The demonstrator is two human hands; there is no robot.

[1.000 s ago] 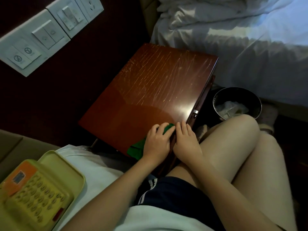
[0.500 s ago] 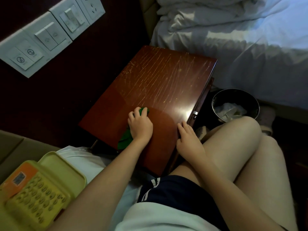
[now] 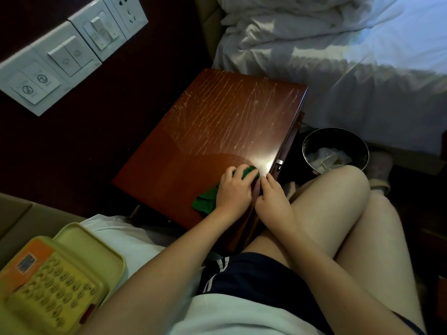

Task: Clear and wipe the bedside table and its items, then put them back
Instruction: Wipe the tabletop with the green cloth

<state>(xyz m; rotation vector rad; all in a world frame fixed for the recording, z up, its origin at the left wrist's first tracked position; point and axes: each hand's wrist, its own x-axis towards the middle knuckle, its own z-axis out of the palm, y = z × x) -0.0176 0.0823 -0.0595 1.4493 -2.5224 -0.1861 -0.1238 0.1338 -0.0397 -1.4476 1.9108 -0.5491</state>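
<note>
Nearest the camera, at the lower left, a yellow push-button telephone [image 3: 48, 284] with an orange label lies off the worktop, just beside the person's left forearm. The person sits in a white top and dark shorts [image 3: 254, 281] with white side stripes, bare knees pointing towards the bed.

Both hands are at the near right corner of the red-brown wooden worktop [image 3: 217, 131]. The left hand [image 3: 233, 189] presses down on a green cloth [image 3: 205, 200], its fingers curled over the bunched front of the cloth while a loose tail sticks out by the wrist. The right hand [image 3: 273, 197] holds nothing. It rests on the worktop's front edge with its fingers fairly straight, their tips almost touching the left hand and the cloth.

The near part of the worktop looks dark and even, bounded by a curved line. The far part is covered in pale slanting streaks and specks, with a bright glare spot just beyond the cloth. A small metal fitting [image 3: 279, 162] shows on the front face below the edge.

To the right, on the floor beyond the knee, stands 1 round metal bin [image 3: 338, 137] with crumpled pale waste inside, and a slipper [image 3: 379, 170] lies beside it. Farther off is the bed [image 3: 338, 56] with rumpled white sheets. On the dark wall at upper left are 3 white switch plates [image 3: 65, 59] and 1 socket [image 3: 128, 13].
</note>
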